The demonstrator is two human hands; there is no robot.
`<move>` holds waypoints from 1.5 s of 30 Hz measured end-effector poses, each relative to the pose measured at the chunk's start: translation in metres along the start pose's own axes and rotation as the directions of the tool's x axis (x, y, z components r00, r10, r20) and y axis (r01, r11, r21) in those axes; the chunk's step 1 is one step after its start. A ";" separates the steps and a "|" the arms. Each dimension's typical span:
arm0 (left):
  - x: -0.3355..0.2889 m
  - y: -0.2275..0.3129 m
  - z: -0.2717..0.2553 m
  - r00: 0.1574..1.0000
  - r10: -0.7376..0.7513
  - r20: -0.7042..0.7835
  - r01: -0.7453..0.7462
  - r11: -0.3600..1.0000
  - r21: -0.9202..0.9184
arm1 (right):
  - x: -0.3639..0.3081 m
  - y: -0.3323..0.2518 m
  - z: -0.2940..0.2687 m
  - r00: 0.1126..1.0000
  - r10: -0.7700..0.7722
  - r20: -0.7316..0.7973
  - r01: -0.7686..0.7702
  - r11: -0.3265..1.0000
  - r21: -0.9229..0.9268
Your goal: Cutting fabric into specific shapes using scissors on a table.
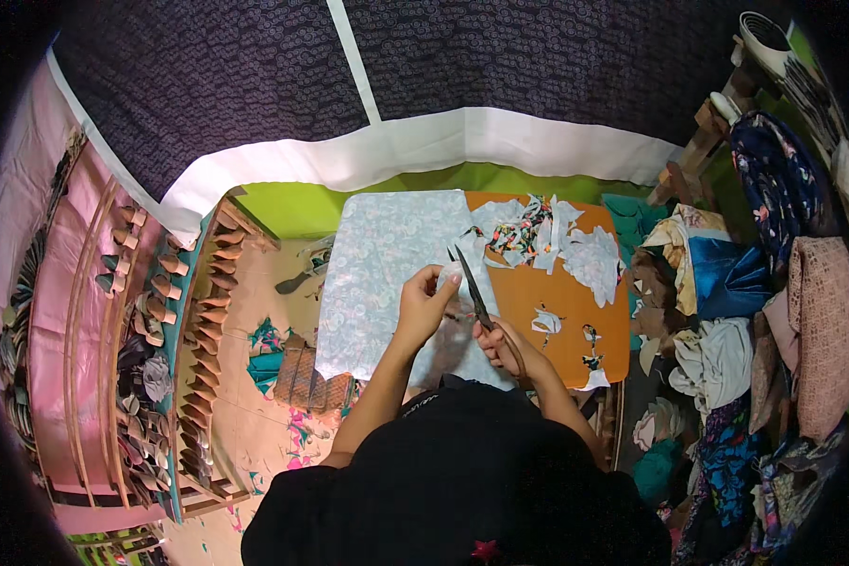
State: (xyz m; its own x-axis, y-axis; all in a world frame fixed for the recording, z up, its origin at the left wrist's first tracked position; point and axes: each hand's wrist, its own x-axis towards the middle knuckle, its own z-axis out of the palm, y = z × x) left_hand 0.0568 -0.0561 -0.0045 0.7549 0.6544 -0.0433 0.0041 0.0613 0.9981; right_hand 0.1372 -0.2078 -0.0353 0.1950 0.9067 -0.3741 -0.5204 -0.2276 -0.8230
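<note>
A long pair of dark scissors (pixel 481 307) is in my right hand (pixel 503 345), its fingers wrapped round the handles. The blades point away from me and their tips stand slightly apart. Just left of the blades, my left hand (pixel 428 300) is closed in a pinch on a small pale piece (pixel 452 274), perhaps cloth or paper. Both hands are above a large sheet of pale patterned fabric (pixel 377 255) spread over the left of the table. On the orange table top (pixel 514 307) to the right lie floral and white fabric scraps (pixel 528 236).
A smaller white scrap (pixel 546 323) lies near the table's middle right. Racks of shoe forms (pixel 203 368) stand at the left. Folded and heaped fabrics (pixel 717 354) crowd the right side. Scraps (pixel 297 434) litter the floor. A dark patterned curtain (pixel 255 85) hangs beyond the table.
</note>
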 end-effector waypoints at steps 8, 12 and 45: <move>-0.001 0.002 0.001 1.000 -0.029 0.011 0.029 0.999 -0.044 | -0.003 0.002 0.001 0.997 0.016 0.075 -0.023 0.995 0.093; -0.004 0.008 0.002 0.990 -0.140 0.024 0.141 0.988 -0.057 | -0.003 0.001 0.002 0.998 0.014 0.057 -0.016 0.999 0.037; 0.002 0.002 -0.010 0.991 -0.094 0.090 0.099 0.994 -0.047 | -0.003 -0.012 0.002 0.991 0.136 -0.022 -0.137 0.989 -0.060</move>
State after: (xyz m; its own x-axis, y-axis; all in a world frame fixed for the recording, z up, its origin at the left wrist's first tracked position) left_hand 0.0513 -0.0470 -0.0031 0.8071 0.5752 -0.1333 0.0479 0.1612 0.9858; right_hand 0.1414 -0.2073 -0.0237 0.1405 0.8595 -0.4914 -0.4915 -0.3702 -0.7883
